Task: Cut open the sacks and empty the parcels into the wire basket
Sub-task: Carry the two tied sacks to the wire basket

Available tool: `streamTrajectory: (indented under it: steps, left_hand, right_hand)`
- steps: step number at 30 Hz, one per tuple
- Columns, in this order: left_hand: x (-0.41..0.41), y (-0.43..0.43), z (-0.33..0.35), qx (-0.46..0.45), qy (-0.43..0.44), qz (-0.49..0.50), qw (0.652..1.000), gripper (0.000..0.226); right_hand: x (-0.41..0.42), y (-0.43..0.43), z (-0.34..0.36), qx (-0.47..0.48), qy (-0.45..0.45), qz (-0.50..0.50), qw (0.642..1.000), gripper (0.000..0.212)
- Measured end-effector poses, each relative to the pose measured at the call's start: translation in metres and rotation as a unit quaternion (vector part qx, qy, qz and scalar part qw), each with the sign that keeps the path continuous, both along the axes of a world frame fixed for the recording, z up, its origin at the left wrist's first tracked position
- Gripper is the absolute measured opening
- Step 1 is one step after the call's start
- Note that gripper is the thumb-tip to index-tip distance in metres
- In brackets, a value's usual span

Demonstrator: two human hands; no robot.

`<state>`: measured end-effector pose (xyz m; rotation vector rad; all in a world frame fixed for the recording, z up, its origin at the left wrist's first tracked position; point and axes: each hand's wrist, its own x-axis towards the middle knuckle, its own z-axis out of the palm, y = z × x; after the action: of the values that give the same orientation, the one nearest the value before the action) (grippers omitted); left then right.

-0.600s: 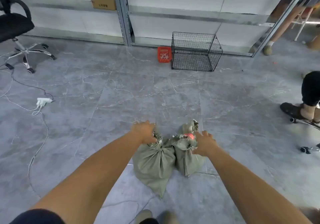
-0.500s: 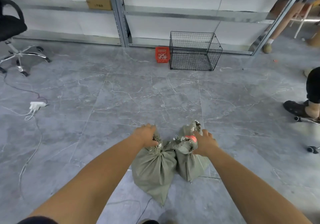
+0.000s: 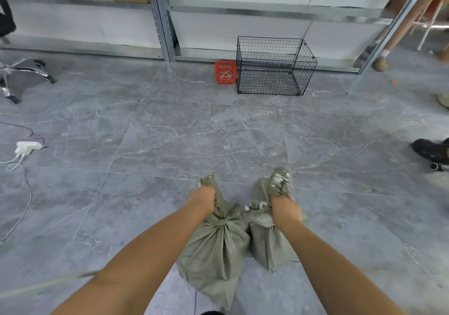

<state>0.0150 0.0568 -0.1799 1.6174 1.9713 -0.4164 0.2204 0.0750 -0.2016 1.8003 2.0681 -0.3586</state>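
The left grip [image 3: 201, 200] is curling tight around the tied neck of the left sack [image 3: 216, 249]. The right grip [image 3: 285, 211] is clutching the bunched neck of the right sack [image 3: 268, 244]. Both sacks are lying on the near floor [image 3: 170, 139], touching each other. They are bulging olive woven cloth with frayed, white-flecked tops, and neither is cut yet. This is looking like the hauling step. The wire basket [image 3: 274, 69] is standing well apart by the far wall, seemingly empty. Next, both sacks are needing to be dragged across to it, and then a blade is needed; none is showing.
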Motion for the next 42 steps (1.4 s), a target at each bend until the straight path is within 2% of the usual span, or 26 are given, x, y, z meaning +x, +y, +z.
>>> streamTrajectory:
  steps: [6, 9, 11, 14, 21, 23, 26, 32, 42]
  left_hand:
    - [0.015, -0.009, 0.064, 0.037, 0.028, -0.077, 0.996, 0.029]
    - [0.009, -0.009, 0.114, 0.051, 0.034, -0.074, 0.995, 0.017]
    - [0.006, -0.007, 0.154, 0.064, 0.034, -0.060, 0.996, 0.030]
    - [0.005, 0.000, 0.212, 0.095, 0.033, -0.056, 0.993, 0.019]
    - [0.017, 0.015, 0.318, 0.165, 0.035, -0.064, 0.984, 0.025]
    - [0.023, 0.020, 0.337, 0.192, 0.035, -0.062, 0.979, 0.032]
    - [0.033, 0.025, 0.362, 0.220, 0.036, -0.067, 0.972, 0.029]
    - [0.038, 0.054, 0.391, 0.270, 0.051, -0.059, 0.960, 0.023]
    - [0.029, 0.197, 0.399, 0.295, 0.024, -0.067, 0.953, 0.021]
  right_hand:
    - [0.031, -0.010, 0.067, 0.020, 0.046, -0.079, 0.996, 0.029]
    - [0.044, -0.008, 0.119, 0.034, 0.056, -0.085, 0.994, 0.025]
    - [0.047, -0.009, 0.157, 0.037, 0.055, -0.084, 0.994, 0.027]
    - [0.048, -0.009, 0.216, 0.046, 0.060, -0.069, 0.995, 0.032]
    - [0.060, 0.001, 0.337, 0.083, 0.059, -0.038, 0.994, 0.039]
    - [0.066, 0.004, 0.357, 0.095, 0.058, -0.038, 0.993, 0.033]
    - [0.073, 0.011, 0.378, 0.115, 0.053, -0.035, 0.991, 0.025]
    - [0.084, 0.049, 0.399, 0.168, 0.069, -0.051, 0.982, 0.025]
    - [0.078, 0.188, 0.394, 0.175, 0.082, -0.081, 0.978, 0.033]
